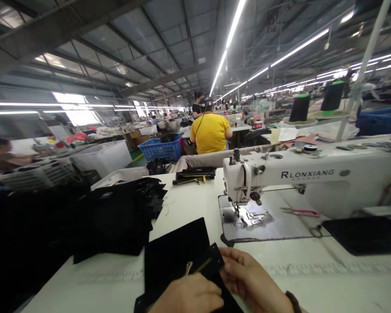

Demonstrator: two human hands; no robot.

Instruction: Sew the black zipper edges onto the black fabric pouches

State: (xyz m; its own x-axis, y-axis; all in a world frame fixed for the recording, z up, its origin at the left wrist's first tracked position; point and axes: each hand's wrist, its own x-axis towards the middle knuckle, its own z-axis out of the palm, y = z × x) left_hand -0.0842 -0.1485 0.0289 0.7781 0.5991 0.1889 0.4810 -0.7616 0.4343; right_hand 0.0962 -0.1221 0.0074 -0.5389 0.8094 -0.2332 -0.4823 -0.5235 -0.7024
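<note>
My left hand [189,294] is closed over the near edge of a black fabric piece [176,254] that lies on the white sewing table [313,274]. My right hand [247,278] pinches the right corner of a smaller black piece with a gold zipper [205,263] resting on top of it. Both hands sit at the table's front edge, just in front of the presser foot [239,213] of a white sewing machine [313,178].
A heap of black fabric pieces [117,217] lies to the left. Pink-handled snips [301,212] rest on the machine bed, a black pad [365,234] to the right. Black zipper pieces [193,175] lie farther back. A person in a yellow shirt [210,132] sits ahead beside a blue basket [161,149].
</note>
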